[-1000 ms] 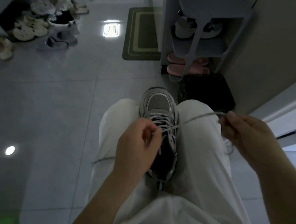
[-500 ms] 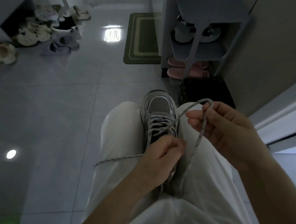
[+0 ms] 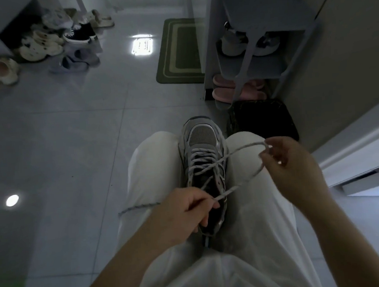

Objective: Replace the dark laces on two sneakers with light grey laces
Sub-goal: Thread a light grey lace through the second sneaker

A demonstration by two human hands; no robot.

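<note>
A grey mesh sneaker (image 3: 202, 140) sits wedged between pale-trousered knees, its speckled braided light grey lace (image 3: 244, 148) crisscrossing the eyelets. The left hand (image 3: 184, 212) pinches one end while the right hand (image 3: 292, 166) has its fingers curled round a loop. A shoe rack (image 3: 265, 12) stands beyond.

- We see a green doormat (image 3: 179, 53) with paler rectangles, lying on the grey tiled floor (image 3: 72, 132).
- Just right of it stands a grey shoe rack (image 3: 267, 14), with pale shoes (image 3: 232, 45) on its shelf and pink slippers (image 3: 232, 93) beneath.
- A black mat (image 3: 264, 118) lies at the rack's foot.
- Far left we find a heap of footwear: a black high-top sneaker (image 3: 77, 36), cream clogs (image 3: 0, 70) and grey-blue slippers (image 3: 75, 62).
</note>
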